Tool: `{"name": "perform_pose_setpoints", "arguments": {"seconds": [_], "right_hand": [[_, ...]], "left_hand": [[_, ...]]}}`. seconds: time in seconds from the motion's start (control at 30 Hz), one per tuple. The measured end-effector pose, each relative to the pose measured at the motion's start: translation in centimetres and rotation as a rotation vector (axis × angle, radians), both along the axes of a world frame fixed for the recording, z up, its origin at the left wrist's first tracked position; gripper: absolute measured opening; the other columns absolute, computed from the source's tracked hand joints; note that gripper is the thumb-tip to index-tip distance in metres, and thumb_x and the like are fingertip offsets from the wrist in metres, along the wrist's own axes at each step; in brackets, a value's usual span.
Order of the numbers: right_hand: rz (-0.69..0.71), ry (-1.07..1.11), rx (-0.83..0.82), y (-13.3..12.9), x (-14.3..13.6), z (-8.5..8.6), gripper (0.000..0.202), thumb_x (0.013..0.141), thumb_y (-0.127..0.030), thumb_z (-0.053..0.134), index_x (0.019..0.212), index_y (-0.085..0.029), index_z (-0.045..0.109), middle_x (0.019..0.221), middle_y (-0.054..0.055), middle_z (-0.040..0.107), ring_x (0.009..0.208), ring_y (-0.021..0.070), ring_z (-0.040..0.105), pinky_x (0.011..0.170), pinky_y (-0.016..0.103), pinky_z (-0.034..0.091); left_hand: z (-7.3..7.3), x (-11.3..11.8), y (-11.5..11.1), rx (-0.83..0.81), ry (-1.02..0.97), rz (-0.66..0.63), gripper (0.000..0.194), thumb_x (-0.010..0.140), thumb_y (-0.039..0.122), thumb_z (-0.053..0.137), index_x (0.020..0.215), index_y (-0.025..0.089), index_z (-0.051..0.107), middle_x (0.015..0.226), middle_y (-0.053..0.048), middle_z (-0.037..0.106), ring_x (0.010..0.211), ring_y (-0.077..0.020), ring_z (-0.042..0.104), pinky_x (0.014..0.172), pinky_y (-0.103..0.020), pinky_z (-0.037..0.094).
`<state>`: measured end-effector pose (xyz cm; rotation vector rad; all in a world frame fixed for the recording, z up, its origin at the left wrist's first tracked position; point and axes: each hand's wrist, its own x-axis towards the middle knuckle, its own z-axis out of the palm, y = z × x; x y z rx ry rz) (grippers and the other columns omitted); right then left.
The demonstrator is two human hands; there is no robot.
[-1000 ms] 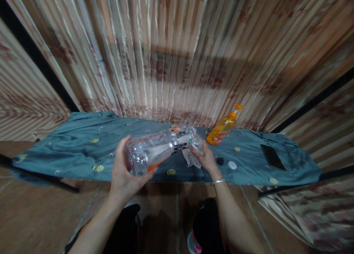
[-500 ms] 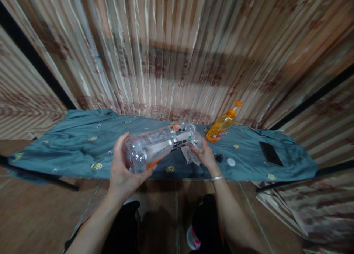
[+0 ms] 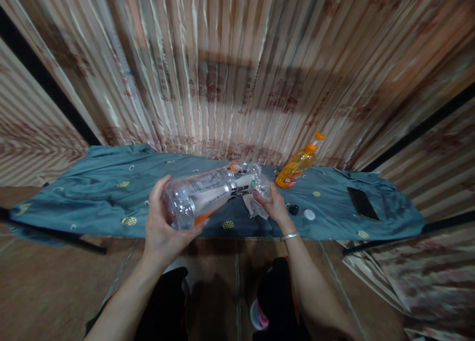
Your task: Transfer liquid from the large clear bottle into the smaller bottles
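A large clear plastic bottle [image 3: 208, 195] with a white, black and orange label is held tilted above the cloth, its left end lower and nearer me. My left hand [image 3: 166, 227] wraps round the broad left end, thumb along the near side. At the narrower right end, my right hand [image 3: 272, 202] has its fingers closed on the bottle; some fingertips are hidden behind the plastic. Below it lies a crumpled, whitish see-through piece [image 3: 255, 207], partly covered by the bottle and hand. A small black cap-like object [image 3: 293, 210] and a white round disc [image 3: 309, 215] rest right of my right wrist.
The narrow table has a blue-green patterned cloth [image 3: 100, 192]. An orange pump bottle [image 3: 297, 167] stands at the back right, and a black phone [image 3: 362, 203] lies farther right. Behind hangs a pleated curtain [image 3: 222, 83]; black poles [image 3: 48, 78] slant at both sides.
Almost nothing differs. The bottle and both hands have shifted very slightly left, and the whole view has moved a little; both hands keep their hold.
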<state>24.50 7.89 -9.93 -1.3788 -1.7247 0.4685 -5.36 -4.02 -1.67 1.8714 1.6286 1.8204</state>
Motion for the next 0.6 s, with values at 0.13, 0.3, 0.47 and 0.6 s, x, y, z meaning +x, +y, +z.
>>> {"name": "perform_pose_setpoints", "arguments": {"seconds": [0.13, 0.3, 0.47, 0.6], "right_hand": [[-0.003, 0.004, 0.015, 0.04, -0.05, -0.16, 0.054, 0.078, -0.038, 0.071, 0.127, -0.021, 0.056, 0.112, 0.007, 0.074, 0.098, 0.0284, 0.07, 0.087, 0.041, 0.056], [0.008, 0.022, 0.015, 0.14, 0.01, -0.36, 0.054, 0.079, -0.038, 0.071, 0.128, -0.022, 0.056, 0.113, 0.007, 0.073, 0.099, 0.0278, 0.07, 0.09, 0.041, 0.056], [0.025, 0.026, 0.0, 0.24, 0.06, -0.39, 0.054, 0.079, -0.038, 0.071, 0.128, -0.023, 0.055, 0.115, 0.007, 0.072, 0.1, 0.0276, 0.07, 0.091, 0.042, 0.055], [0.019, 0.026, -0.016, 0.27, 0.0, -0.38, 0.055, 0.079, -0.038, 0.071, 0.129, -0.022, 0.055, 0.117, 0.008, 0.072, 0.103, 0.0281, 0.069, 0.093, 0.043, 0.055]], "left_hand": [[0.04, 0.0, -0.03, -0.006, -0.017, -0.011, 0.104, 0.059, 0.054, 0.087, 0.147, 0.029, 0.039, 0.137, -0.012, 0.055, 0.122, -0.0355, 0.061, 0.107, -0.062, 0.052], [-0.13, -0.13, -0.03, -0.031, -0.035, -0.011, 0.108, 0.055, 0.055, 0.089, 0.147, 0.03, 0.039, 0.142, -0.013, 0.053, 0.127, -0.0397, 0.058, 0.11, -0.067, 0.047], [-0.13, -0.17, 0.03, -0.059, -0.051, -0.017, 0.111, 0.054, 0.055, 0.09, 0.148, 0.027, 0.037, 0.141, -0.016, 0.054, 0.128, -0.0408, 0.058, 0.109, -0.068, 0.045], [-0.06, -0.14, 0.1, -0.044, -0.041, -0.018, 0.112, 0.054, 0.057, 0.089, 0.148, 0.027, 0.037, 0.14, -0.016, 0.054, 0.125, -0.0413, 0.059, 0.107, -0.07, 0.046]]}}
